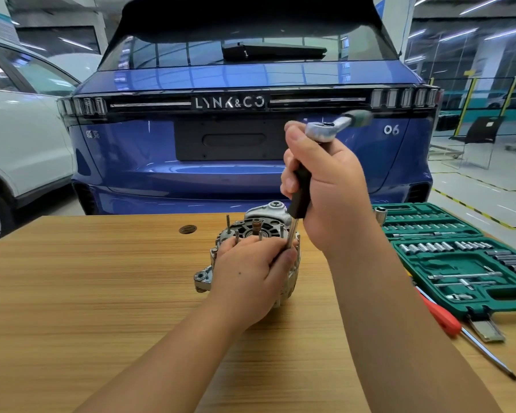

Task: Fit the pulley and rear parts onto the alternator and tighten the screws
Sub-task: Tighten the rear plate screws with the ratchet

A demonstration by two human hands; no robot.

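Observation:
A silver alternator (252,225) stands on the wooden table (102,278), rear side up, with several studs rising from it. My left hand (251,269) lies over its near side, and the fingers pinch the lower end of a thin steel shaft (292,232). My right hand (325,186) grips the black handle (301,192) of that driver above the alternator. A ratchet wrench (334,126) sits on top of the handle, its grip pointing right. The shaft's tip is hidden behind my left fingers.
An open green socket set case (459,257) lies at the right of the table. A red-handled screwdriver (447,320) rests in front of it. A blue car's rear (236,162) stands just beyond the table, and a white car (18,138) is at the left.

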